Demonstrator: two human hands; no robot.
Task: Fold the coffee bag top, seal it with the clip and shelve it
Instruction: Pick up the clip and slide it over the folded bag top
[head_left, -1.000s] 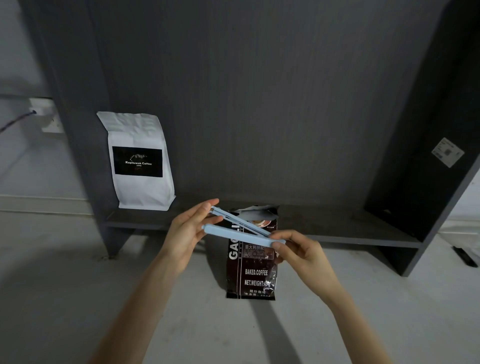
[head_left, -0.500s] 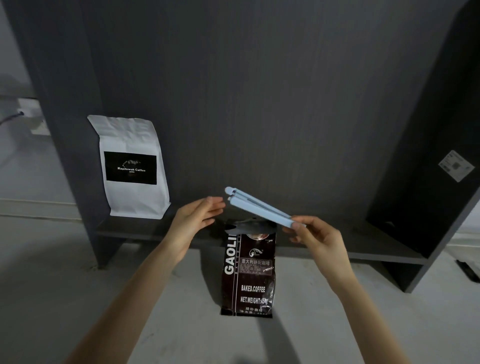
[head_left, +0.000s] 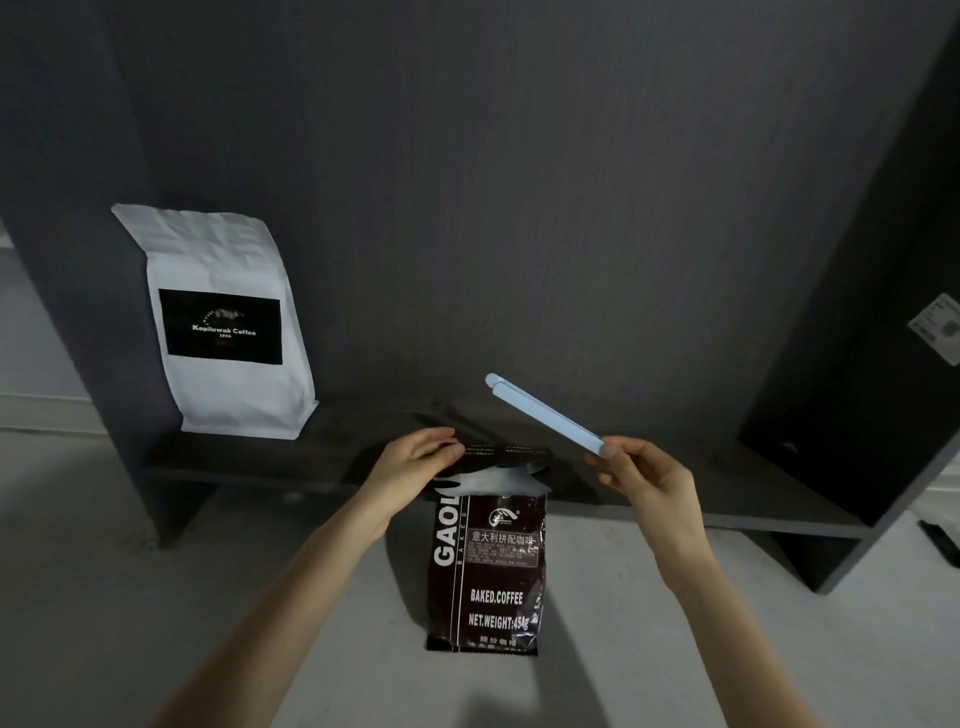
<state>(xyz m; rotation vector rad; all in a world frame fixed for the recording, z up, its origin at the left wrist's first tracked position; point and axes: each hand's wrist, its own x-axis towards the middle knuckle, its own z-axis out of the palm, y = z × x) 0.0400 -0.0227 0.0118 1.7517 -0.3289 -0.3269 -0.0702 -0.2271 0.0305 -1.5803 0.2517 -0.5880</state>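
2 hands work low in the frame's centre. The left hand (head_left: 415, 465) pinches the top left corner of the dark coffee bag (head_left: 488, 566), which stands upright on the pale floor (head_left: 104, 597) just in front of the shelf (head_left: 675, 499). The right hand (head_left: 641, 475) is closed around one end of the pale blue clip (head_left: 545, 413), which angles up and left, clear of the bag; the clip looks shut. At the left of the frame, 1 white coffee bag (head_left: 223, 322) stands on the shelf.

The bag's mouth looks bent over but not yet creased flat. To fold well, I would press the top down evenly across its whole width, hold the crease with the left fingers, then open the clip and slide it along the fold.
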